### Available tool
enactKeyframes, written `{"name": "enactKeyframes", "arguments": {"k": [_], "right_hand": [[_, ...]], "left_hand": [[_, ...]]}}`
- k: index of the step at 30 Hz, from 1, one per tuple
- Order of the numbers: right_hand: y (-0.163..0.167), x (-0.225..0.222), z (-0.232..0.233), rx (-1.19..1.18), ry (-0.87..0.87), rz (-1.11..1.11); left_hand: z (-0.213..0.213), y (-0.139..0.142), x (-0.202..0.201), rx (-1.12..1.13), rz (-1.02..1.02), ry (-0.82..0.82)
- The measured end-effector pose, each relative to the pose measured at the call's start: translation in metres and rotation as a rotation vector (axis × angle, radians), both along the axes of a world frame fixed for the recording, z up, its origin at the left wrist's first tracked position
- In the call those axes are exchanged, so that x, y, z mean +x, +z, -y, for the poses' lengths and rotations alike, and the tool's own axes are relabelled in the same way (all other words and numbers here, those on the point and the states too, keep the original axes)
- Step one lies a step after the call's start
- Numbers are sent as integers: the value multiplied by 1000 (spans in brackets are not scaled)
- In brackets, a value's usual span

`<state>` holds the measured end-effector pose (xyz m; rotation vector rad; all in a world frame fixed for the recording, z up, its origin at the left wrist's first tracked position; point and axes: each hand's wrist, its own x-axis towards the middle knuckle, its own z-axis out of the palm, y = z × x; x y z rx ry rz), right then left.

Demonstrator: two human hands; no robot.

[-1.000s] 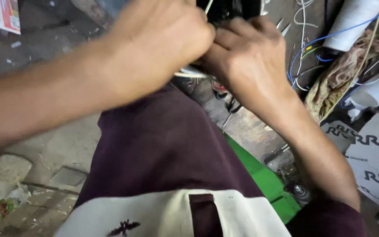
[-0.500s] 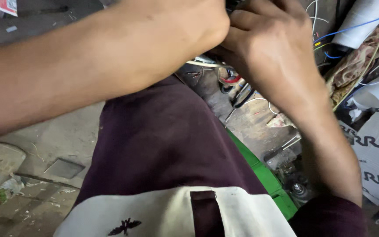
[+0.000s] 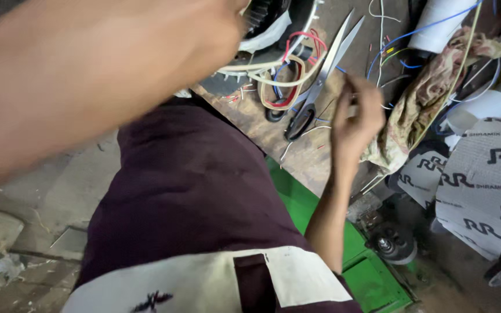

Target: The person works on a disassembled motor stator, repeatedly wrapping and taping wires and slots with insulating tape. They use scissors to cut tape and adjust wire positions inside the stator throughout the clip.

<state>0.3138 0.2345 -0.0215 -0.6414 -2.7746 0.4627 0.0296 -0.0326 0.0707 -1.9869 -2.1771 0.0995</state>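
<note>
- Work in hand: wiring of a round motor part [image 3: 262, 23] at the top edge of the desk [image 3: 297, 150]. Only its dark toothed rim and a white wrap show; the rest is cut off or hidden by the forearm.
- Left hand [image 3: 204, 35]: large, blurred, close to the camera, lying over the motor part. I cannot tell how its fingers are set or whether they grip anything.
- Right hand [image 3: 355, 116]: raised over the desk, apart from the motor part, fingers [image 3: 349, 95] pressed together on a small pale piece, too blurred to identify.
- Leads [image 3: 291, 81]: cream, red and blue sleeved wires loop out from the part onto the desk, loose and unbound.
- Scissors [image 3: 317, 87]: lying open on the desk just beside the leads, in no hand.
- Offcuts: short wire clippings scattered over the desk, so cutting appears to have been done.
- Surroundings: a rag [image 3: 430, 98] and blue wire [image 3: 413, 32] to the right, a white roll [image 3: 442, 23] at top, printed grey sheets [image 3: 488, 179] lower right.
- Judgement: mid-way. Leads are out and trimmed; tying, tidying and closing up appear outstanding.
</note>
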Motion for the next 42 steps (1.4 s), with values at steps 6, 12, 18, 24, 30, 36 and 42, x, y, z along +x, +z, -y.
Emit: {"name": "enactKeyframes", "arguments": {"k": [6, 12, 18, 24, 30, 36, 42], "right_hand": [[0, -5, 4, -107, 84, 26], [7, -40, -10, -184, 375, 21], [12, -10, -9, -378, 296, 103], [41, 75, 2, -556, 179, 253], [45, 127, 5, -928, -148, 272], [38, 153, 1, -1262, -126, 183], [54, 153, 16, -1222, -260, 429]], "left_hand": [[-58, 21, 100, 222, 972, 87], [-114, -60, 147, 270, 251, 318], [-95, -58, 142, 314, 796, -30], [-87, -71, 172, 243, 848, 208], [-67, -79, 199, 159, 1121, 247], [-60, -72, 199, 142, 1444, 143], [-54, -70, 208, 69, 1504, 155]]}}
